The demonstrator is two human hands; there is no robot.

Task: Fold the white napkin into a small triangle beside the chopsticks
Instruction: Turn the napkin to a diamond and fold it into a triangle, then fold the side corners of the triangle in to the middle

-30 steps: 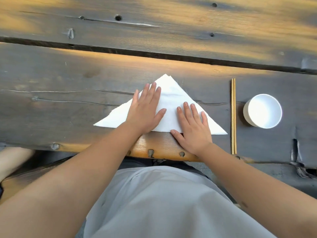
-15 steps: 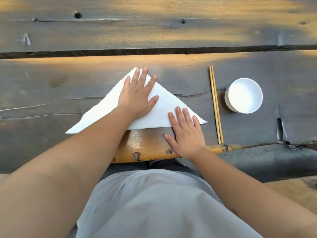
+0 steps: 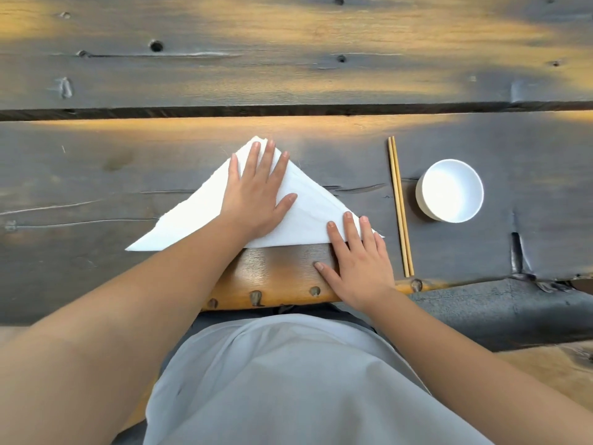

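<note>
From my head camera, looking down: the white napkin [image 3: 308,216] lies on the dark wooden desk [image 3: 96,175] as one large triangle, long folded edge toward me, peak pointing away. My left hand [image 3: 256,194] lies flat on its middle, fingers [image 3: 268,155] straight and slightly spread, tips reaching the peak, thumb out to the right. My right hand [image 3: 359,261] is flat as well, fingers straight and close together, their tips pressing the napkin's right corner while the palm and thumb rest on bare wood just below the fold. Neither hand grips anything; both only press.

The chopsticks [image 3: 399,207] lie as a pair just to the right of that corner, close but not touching it, running away from me. A white bowl [image 3: 449,191] stands beside them, further right.

I judge the napkin is only halfway: it is a big triangle, not yet a small one, so at least one more fold is due. The risk is the layers sliding when I lift a corner, since the paper is thin and held only by flat pressure; the edges would then mismatch. My right hand is also near the chopsticks, and a careless sweep could knock them askew or roll them toward the bowl
</note>
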